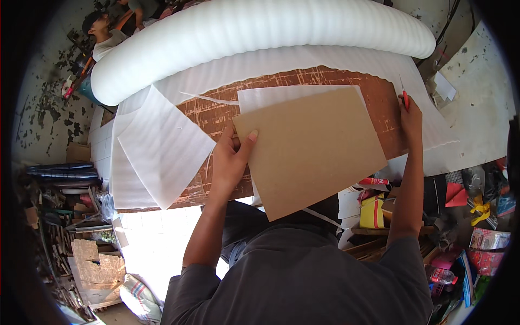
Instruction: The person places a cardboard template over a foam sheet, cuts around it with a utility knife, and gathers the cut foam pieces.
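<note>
1. Our left hand grips the brown cardboard sheet by its left edge, thumb on the upper face and fingers curled around behind.
2. We have that sheet in front of our body, tilted across the worktop, with its nearest corner reaching past the front edge. It overlaps a white foam piece, which shows along the top and left; we cannot tell whether the two touch throughout.
3. Our right hand is closed around a red cutter, its thin blade pointing away from us. We hold it near the right end of the worktop's brown surface, well apart from the cardboard.
4. To our left, a loose foam sheet lies slantwise over more white foam, and a narrow foam strip trails toward the piece beneath the cardboard.
5. Along the far side we see a thick white foam roll, with a wide layer of foam spread in front of it.
6. Beyond the roll's left end we see another person. Wood scraps lie at our lower left, beside a pale sack.
</note>
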Demonstrator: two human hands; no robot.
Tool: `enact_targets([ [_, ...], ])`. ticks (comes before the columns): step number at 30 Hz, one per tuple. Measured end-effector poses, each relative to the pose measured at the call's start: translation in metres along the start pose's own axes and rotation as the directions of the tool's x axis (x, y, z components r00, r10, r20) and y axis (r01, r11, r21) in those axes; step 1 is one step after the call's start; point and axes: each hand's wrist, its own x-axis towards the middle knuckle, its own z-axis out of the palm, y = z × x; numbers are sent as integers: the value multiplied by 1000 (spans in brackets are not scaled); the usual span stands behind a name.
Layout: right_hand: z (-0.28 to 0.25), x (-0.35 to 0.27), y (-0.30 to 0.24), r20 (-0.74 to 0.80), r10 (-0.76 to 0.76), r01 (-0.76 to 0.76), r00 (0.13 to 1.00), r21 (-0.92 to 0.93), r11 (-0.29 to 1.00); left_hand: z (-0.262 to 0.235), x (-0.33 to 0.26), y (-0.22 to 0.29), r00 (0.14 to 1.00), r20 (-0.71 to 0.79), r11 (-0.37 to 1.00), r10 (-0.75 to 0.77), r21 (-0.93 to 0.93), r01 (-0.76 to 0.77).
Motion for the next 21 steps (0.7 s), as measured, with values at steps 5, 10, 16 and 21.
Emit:
enact_targets([
  [5, 3, -10, -17, 11, -35, 35, 999, -33, 999, -4, -5, -11, 991, -77, 978, 106, 188, -90],
  [10, 2, -16, -16, -8, -48, 48, 999, -11, 999, -7, -7, -12, 984, -109, 961, 144, 251, -113],
  [16, 5, -19, -30, -146, -117, 108, 982, -66, 992, -4, -9, -18, 969, -137, 972, 207, 143, -188],
  [21, -9, -39, -86, -101, -26, 46, 995, 209, 977, -5, -12, -25, 969, -150, 979, 199, 73, -190],
])
